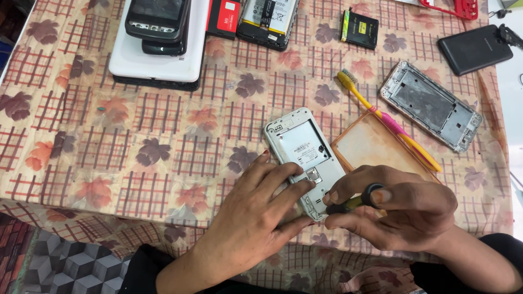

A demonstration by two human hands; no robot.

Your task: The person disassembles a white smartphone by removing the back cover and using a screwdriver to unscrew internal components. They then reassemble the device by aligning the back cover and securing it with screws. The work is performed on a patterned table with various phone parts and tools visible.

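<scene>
Now I am watching my left hand (256, 209) pressing flat, fingers spread, on the opened white phone (305, 155) lying on the leaf-patterned worktop (136, 152). My right hand (397, 209), its grip clamped on a black-and-yellow screwdriver (354, 202), is touching the tip to the phone's lower end, near a yellow-pink toothbrush (389, 122).

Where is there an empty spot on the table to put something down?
The biggest bare patch of the tablecloth is left of the opened phone, below the stacked phones. A smaller gap lies between the batteries and the toothbrush. It is crowded on the right, around the metal phone frame, and near both hands, left hand and right hand.
</scene>
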